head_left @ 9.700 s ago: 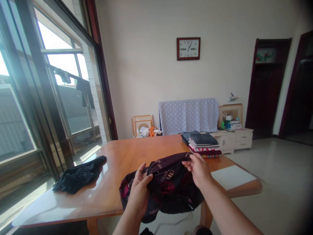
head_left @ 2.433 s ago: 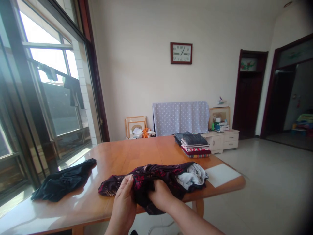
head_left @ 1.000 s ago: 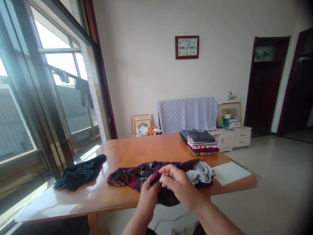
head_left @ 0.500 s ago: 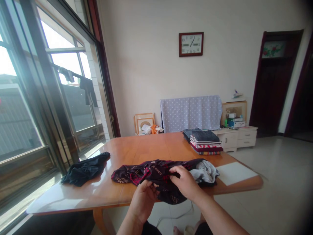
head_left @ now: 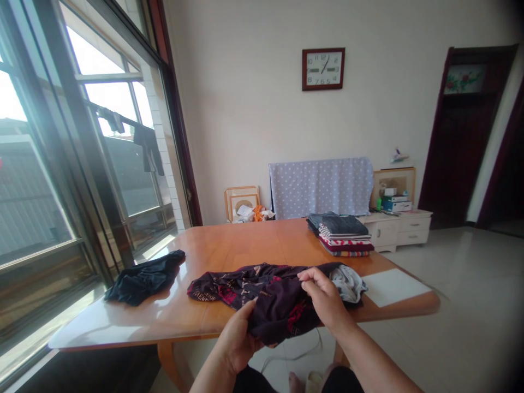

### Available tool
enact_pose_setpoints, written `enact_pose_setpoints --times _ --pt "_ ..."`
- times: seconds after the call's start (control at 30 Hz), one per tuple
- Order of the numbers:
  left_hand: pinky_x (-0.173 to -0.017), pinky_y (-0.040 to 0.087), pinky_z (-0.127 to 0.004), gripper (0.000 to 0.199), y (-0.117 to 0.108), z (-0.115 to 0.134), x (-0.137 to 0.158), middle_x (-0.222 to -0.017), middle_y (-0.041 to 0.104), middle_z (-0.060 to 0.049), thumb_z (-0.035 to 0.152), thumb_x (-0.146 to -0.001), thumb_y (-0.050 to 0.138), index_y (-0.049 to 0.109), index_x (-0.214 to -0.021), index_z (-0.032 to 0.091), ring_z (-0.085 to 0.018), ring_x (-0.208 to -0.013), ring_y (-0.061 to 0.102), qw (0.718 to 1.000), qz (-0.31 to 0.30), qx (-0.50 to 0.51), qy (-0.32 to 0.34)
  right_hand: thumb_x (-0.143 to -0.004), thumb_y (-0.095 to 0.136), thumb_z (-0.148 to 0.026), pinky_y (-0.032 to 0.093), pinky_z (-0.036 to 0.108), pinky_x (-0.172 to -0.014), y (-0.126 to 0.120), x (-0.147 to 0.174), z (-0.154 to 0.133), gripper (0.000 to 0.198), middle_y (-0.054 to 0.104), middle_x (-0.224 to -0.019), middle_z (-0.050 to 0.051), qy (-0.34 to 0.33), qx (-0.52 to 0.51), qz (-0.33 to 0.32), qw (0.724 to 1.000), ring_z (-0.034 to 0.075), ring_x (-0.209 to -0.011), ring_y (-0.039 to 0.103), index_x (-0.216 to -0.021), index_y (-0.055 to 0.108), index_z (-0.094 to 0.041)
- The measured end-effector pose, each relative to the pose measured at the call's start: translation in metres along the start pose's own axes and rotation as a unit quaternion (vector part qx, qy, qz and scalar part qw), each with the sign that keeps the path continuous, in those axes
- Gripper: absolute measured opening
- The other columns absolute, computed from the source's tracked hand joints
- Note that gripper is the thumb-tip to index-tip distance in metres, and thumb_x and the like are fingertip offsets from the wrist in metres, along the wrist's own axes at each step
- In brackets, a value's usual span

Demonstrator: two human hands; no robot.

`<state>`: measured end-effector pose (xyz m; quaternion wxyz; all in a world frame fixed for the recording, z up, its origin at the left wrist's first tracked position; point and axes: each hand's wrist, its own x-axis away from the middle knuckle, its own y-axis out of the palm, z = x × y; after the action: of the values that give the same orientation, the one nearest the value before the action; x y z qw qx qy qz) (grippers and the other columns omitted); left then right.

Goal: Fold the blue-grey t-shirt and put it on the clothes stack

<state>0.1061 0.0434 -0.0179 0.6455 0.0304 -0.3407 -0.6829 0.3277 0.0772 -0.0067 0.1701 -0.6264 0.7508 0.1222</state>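
A dark garment [head_left: 270, 295] printed with red patches and pale lettering lies bunched across the near side of the table, its lower part hanging over the edge. My left hand [head_left: 242, 335] grips its near edge, thumb on top and fingers hidden under the cloth. With thumb and fingertips, my right hand [head_left: 321, 292] pinches the fabric farther right. Light grey cloth [head_left: 347, 284] shows at the garment's right end, beside my right hand. The exact kind of garment cannot be made out from its folds.
On the wooden table [head_left: 241, 240], a crumpled black garment [head_left: 143, 278] lies at left. A stack of folded clothes [head_left: 344, 234] stands at the back right. A white sheet [head_left: 395, 287] lies near the right corner. Behind is a white cabinet [head_left: 409, 229].
My right hand has moved slightly right with the pinched cloth, and the fabric between my hands is spread wider. My left hand has shifted slightly down, still gripping.
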Motion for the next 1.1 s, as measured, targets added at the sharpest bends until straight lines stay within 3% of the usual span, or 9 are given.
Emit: enact_pose_setpoints --times 0.1,0.23,0.3,0.4,0.53,0.67,0.77,0.93,1.1 --pt "-0.061 0.049 -0.025 0.020 -0.001 -0.004 -0.002 -0.082 0.071 -0.003 0.025 -0.075 0.076 0.065 -0.090 0.018 -0.015 -0.065 0.065 0.996 -0.051 0.004 0.079 -0.079 0.058 -0.032 0.042 0.033 -0.076 -0.006 -0.005 0.003 0.010 0.066 -0.078 -0.001 0.017 0.050 0.038 0.998 0.021 -0.077 0.056 -0.080 0.065 -0.025" --pt "-0.058 0.041 -0.022 0.020 0.001 0.003 0.002 -0.074 0.064 0.001 0.023 -0.071 0.077 0.060 -0.081 0.019 -0.012 -0.063 0.057 0.980 -0.091 -0.009 0.176 -0.082 0.058 -0.036 0.041 0.033 -0.073 -0.010 -0.003 -0.003 0.012 0.063 -0.073 -0.001 0.008 0.125 0.062 0.990 0.022 -0.075 0.056 -0.077 0.062 -0.025" --pt "-0.059 0.039 -0.022 0.020 0.005 0.006 0.008 -0.069 0.059 0.003 0.024 -0.072 0.076 0.058 -0.077 0.019 -0.011 -0.061 0.052 0.976 -0.094 -0.021 0.198 -0.087 0.057 -0.045 0.040 0.032 -0.068 -0.006 0.004 -0.012 0.025 0.060 -0.068 -0.001 0.012 0.128 0.016 0.992 0.020 -0.070 0.054 -0.073 0.060 -0.024" --pt "-0.063 0.040 -0.022 0.019 0.015 0.006 0.018 -0.070 0.059 0.002 0.025 -0.075 0.077 0.059 -0.077 0.019 -0.011 -0.064 0.050 0.970 -0.118 -0.039 0.210 -0.090 0.056 -0.055 0.036 0.029 -0.061 0.006 0.018 -0.028 0.037 0.054 -0.062 -0.003 0.040 0.101 -0.117 0.987 0.016 -0.063 0.047 -0.071 0.059 -0.023" --pt "-0.075 0.045 -0.025 0.021 0.024 0.004 0.027 -0.084 0.065 -0.002 0.035 -0.082 0.076 0.064 -0.084 0.018 -0.014 -0.078 0.057 0.966 -0.154 -0.031 0.204 -0.084 0.066 -0.046 0.034 0.026 -0.059 0.018 0.029 -0.039 0.028 0.055 -0.068 -0.004 0.047 0.051 -0.199 0.978 0.014 -0.065 0.045 -0.073 0.059 -0.021" --pt "-0.071 0.047 -0.027 0.037 0.022 0.000 0.021 -0.086 0.065 -0.004 0.051 -0.083 0.074 0.062 -0.077 0.016 -0.017 -0.079 0.062 0.979 -0.081 0.003 0.190 -0.083 0.059 -0.037 0.034 0.025 -0.061 0.017 0.029 -0.040 0.019 0.048 -0.065 -0.005 0.094 -0.044 -0.159 0.982 0.013 -0.064 0.042 -0.073 0.054 -0.022" --pt "-0.064 0.046 -0.026 0.041 0.019 -0.004 0.015 -0.082 0.064 -0.002 0.056 -0.079 0.076 0.063 -0.085 0.017 -0.016 -0.071 0.063 0.986 -0.035 -0.023 0.161 -0.080 0.058 -0.035 0.035 0.025 -0.061 0.012 0.027 -0.040 0.014 0.047 -0.065 -0.005 0.136 -0.134 -0.132 0.973 0.014 -0.064 0.042 -0.075 0.053 -0.023" --pt "-0.062 0.044 -0.025 0.042 0.028 -0.016 0.016 -0.074 0.063 0.000 0.056 -0.076 0.079 0.063 -0.086 0.018 -0.015 -0.068 0.061 0.985 -0.061 -0.096 0.127 -0.076 0.060 -0.035 0.041 0.026 -0.064 0.012 0.027 -0.041 0.013 0.055 -0.071 -0.004 0.167 -0.243 -0.118 0.948 0.016 -0.067 0.049 -0.082 0.056 -0.024" --pt "-0.064 0.042 -0.023 0.029 0.031 -0.020 0.012 -0.074 0.063 0.001 0.037 -0.075 0.082 0.061 -0.080 0.018 -0.011 -0.066 0.057 0.980 -0.078 -0.065 0.170 -0.081 0.061 -0.036 0.045 0.027 -0.067 0.014 0.025 -0.036 0.016 0.067 -0.083 -0.001 0.144 -0.274 -0.085 0.947 0.018 -0.077 0.059 -0.091 0.061 -0.024"
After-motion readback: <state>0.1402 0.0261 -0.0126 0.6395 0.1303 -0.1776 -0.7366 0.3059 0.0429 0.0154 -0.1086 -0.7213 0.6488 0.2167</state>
